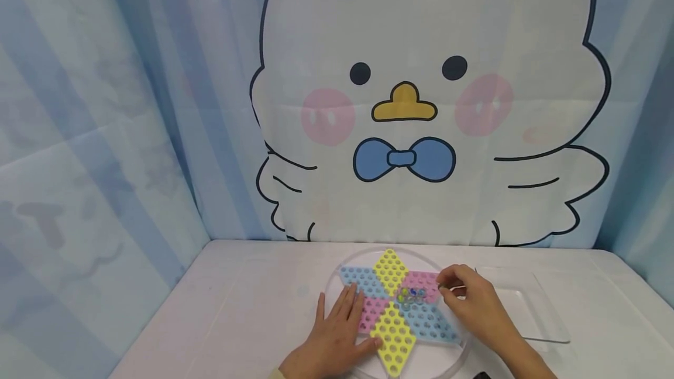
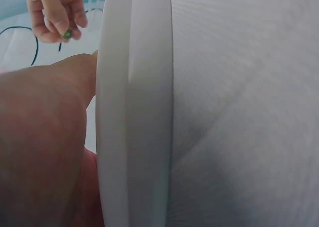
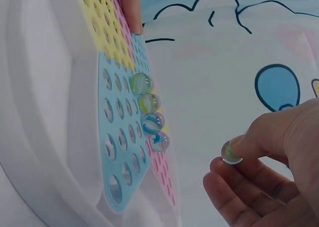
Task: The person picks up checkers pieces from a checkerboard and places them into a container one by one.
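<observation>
The right hand point(image 1: 471, 300) pinches a marble point(image 3: 231, 153) in its fingers point(image 3: 259, 137) above the star board point(image 1: 392, 309) near the bench's front edge. The left hand point(image 1: 337, 335) lies flat, fingers straight, on the board beside 4 marbles point(image 3: 148, 112).

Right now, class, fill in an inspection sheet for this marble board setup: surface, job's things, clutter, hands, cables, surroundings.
Surface: white table.
Job's things: star board with round holes, lying flat in a clear round tray; four marbles in a row near its centre.
Clutter: clear square lid to the right of the tray.
Hands: left hand flat on the board; right hand pinches a marble above it.
Cables: nothing seen.
Surroundings: blue curtain with cartoon chick.
</observation>
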### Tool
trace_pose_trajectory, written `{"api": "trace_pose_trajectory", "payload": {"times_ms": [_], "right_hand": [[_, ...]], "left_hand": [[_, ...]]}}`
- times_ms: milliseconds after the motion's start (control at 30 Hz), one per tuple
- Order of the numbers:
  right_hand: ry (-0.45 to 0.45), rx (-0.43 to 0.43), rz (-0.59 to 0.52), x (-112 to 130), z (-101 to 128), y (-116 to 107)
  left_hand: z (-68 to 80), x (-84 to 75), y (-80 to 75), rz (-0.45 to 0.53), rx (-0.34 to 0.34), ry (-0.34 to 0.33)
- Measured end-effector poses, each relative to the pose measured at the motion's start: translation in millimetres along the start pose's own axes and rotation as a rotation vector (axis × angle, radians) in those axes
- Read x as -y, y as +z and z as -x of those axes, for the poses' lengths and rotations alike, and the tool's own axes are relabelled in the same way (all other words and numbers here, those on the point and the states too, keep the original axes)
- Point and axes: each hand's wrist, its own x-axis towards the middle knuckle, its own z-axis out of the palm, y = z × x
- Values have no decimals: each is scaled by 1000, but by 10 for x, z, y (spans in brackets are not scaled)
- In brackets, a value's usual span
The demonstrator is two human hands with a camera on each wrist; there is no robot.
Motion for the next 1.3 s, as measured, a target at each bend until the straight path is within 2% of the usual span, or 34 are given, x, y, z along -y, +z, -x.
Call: {"api": "trace_pose_trajectory", "payload": {"times_ms": [333, 500, 633, 833, 1300], "right_hand": [[-15, -36, -8, -4, -7, -99], [16, -66, 23, -65, -12, -193], [21, -103, 35, -121, -8, -275], [1, -166, -4, -191, -10, -369], [25, -210, 24, -286, -17, -435]], "left_hand": [[-8, 9, 8, -4, -3, -3], [-11, 10, 15, -8, -4, -2], [-12, 12, 21, -7, -1, 4], [-6, 23, 23, -9, -4, 11], [0, 27, 23, -2, -6, 13]]}}
